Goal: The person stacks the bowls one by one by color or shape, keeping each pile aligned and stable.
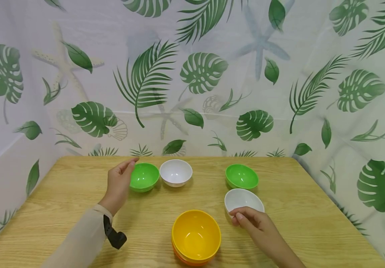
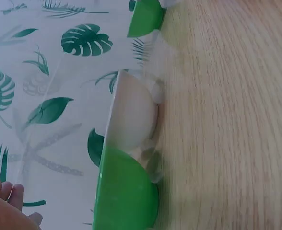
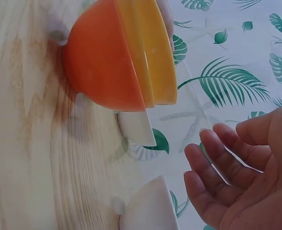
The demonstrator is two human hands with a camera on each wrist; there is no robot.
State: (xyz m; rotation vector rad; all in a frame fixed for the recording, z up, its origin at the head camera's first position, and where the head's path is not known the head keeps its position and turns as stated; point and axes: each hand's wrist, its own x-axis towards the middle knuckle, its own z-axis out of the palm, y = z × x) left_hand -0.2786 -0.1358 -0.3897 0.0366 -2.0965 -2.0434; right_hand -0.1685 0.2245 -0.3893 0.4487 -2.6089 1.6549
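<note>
Nearest in my feed, the stack (image 3: 131, 57) on the tabletop (image 1: 50, 193) reads as done: yellow bowl (image 1: 196, 235) uppermost, orange bowl (image 3: 95, 62) at the base. Beyond-right of the stack, right hand (image 1: 261, 227) is empty, fingers loosely spread near the right white bowl (image 1: 244, 199); farther out, beyond-left, left hand (image 1: 118, 186) is beside the left green bowl (image 1: 145, 178), fingers slack, no hold that I see. Left over, by my read: those two bowls, plus right green bowl (image 1: 242, 176) far beyond-right and left white bowl (image 1: 175, 173) far beyond-left, all un-nested.
</note>
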